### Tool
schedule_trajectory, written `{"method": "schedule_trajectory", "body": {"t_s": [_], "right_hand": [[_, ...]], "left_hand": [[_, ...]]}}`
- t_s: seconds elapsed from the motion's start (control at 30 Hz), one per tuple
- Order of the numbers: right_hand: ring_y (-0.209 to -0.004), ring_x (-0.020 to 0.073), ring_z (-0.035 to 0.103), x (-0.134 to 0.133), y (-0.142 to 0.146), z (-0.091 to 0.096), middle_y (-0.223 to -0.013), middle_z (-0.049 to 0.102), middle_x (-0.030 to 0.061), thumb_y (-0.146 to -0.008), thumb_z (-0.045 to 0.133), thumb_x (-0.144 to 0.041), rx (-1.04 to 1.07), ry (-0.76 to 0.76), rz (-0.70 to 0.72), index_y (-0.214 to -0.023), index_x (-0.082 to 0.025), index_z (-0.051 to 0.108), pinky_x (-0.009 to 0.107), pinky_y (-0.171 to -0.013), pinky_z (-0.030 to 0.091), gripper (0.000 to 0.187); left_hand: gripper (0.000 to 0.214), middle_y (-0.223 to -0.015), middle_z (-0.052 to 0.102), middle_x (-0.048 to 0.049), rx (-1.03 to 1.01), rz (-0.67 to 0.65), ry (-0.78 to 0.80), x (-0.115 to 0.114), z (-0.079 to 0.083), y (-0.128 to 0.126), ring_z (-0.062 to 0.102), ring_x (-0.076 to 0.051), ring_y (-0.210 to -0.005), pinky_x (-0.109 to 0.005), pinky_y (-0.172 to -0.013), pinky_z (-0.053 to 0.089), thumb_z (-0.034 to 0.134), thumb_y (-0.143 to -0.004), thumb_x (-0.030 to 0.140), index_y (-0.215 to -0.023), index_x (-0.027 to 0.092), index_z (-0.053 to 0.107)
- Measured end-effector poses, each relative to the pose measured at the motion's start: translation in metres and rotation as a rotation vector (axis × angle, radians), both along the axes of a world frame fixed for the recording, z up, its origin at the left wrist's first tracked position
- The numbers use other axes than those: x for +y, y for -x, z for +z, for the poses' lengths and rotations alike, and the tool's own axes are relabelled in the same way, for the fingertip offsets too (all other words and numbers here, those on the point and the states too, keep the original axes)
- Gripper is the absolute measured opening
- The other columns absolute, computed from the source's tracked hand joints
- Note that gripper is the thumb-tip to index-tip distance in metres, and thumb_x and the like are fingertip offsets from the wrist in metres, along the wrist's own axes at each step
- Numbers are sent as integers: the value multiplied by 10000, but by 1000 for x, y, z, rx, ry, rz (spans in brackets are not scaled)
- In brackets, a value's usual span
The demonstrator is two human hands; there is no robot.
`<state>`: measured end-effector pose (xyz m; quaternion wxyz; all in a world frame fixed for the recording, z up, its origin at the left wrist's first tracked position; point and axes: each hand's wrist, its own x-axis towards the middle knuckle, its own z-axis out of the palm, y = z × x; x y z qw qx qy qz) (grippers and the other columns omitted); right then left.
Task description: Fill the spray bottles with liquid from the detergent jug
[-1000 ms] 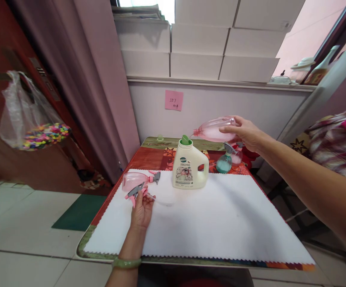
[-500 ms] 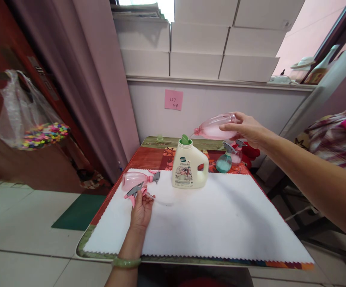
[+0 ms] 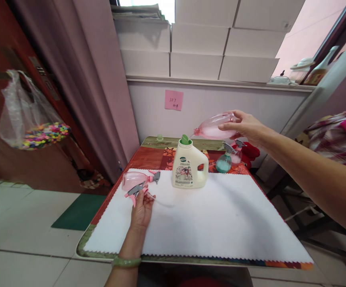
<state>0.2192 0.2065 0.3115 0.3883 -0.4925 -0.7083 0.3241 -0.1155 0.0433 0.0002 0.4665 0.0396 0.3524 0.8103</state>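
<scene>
Tilted almost flat in the air, a clear pink bottle [image 3: 213, 126] with whitish liquid inside is gripped by my right hand [image 3: 244, 126]. Its open neck points left, and a thin stream runs from it toward the mouth of a cream jug [image 3: 187, 169]. A green spout [image 3: 185, 139] shows in the jug's opening. My left hand [image 3: 143, 205] is closed around a grey and pink trigger spray head [image 3: 137, 192], whose thin tube points right over the white cloth. Just behind it lies a pink spray bottle [image 3: 134, 180] on its side.
A teal spray bottle [image 3: 223, 162] and a pink-liquid spray bottle [image 3: 236, 155] stand at the table's back right, beside a red object [image 3: 250, 153]. A small green cap [image 3: 160, 138] sits at the back left. White cloth [image 3: 209, 227] covers the table's front.
The pink bottle stays tipped over the jug with hardly any movement. My left hand and the spray head have barely shifted.
</scene>
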Motion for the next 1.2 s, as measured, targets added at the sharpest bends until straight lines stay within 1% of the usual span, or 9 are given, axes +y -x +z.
{"method": "schedule_trajectory", "body": {"t_s": [0.17,0.3,0.47,0.63,0.7,0.83,0.97,1.2], "right_hand": [[-819,221,685,1,2,2,-1076,730,64,-659,901,-440,-20,-3,3,-1222,-314,681,276,-522,548,617],[-860,245,693,-2,6,6,-1060,730,75,-643,896,-430,-23,-28,14,-1202,-297,682,282,-518,550,613],[-910,270,693,-6,11,10,-1067,732,87,-627,905,-429,-37,-48,12,-1170,-298,690,303,-549,569,599],[-905,266,693,-2,13,12,-1084,736,86,-627,913,-467,-71,-39,26,-1208,-300,682,315,-564,575,647],[-908,266,691,0,15,13,-1078,739,88,-622,918,-456,-71,-45,30,-1217,-293,680,316,-567,575,662],[-913,269,687,1,18,15,-1041,744,87,-612,922,-410,-81,-51,39,-1222,-283,683,314,-564,569,668],[-900,267,684,5,21,15,-1036,744,88,-603,929,-409,-100,-51,45,-1216,-280,688,305,-544,559,672],[-859,249,678,8,25,18,-1012,737,82,-597,933,-420,-132,-66,68,-1204,-288,688,300,-541,558,667]], "left_hand": [[267,-673,617,36,7,-3,1,0,-1,0,591,-83,-609,-294,-779,600,801,-846,368,-985,152,727],[298,-671,606,43,19,-16,-7,-1,0,-1,582,-77,-600,-290,-785,595,826,-818,380,-989,155,732],[323,-677,600,44,19,-20,-5,-1,1,-1,585,-76,-611,-285,-781,594,834,-805,380,-1016,155,735],[344,-682,606,41,14,-18,0,-1,1,-1,585,-75,-613,-285,-779,596,838,-803,377,-1039,148,737],[345,-684,607,41,12,-19,1,-1,1,-1,583,-73,-612,-284,-779,596,835,-807,376,-1044,146,736],[319,-675,602,45,11,-19,1,-1,1,-1,579,-71,-605,-281,-782,595,828,-814,376,-1018,150,733],[294,-675,606,46,3,-12,7,-1,1,-1,586,-73,-600,-282,-783,593,832,-807,367,-983,156,726],[329,-674,605,43,-3,-8,5,-1,2,-2,591,-78,-608,-278,-780,583,837,-802,367,-1024,149,732]]}}
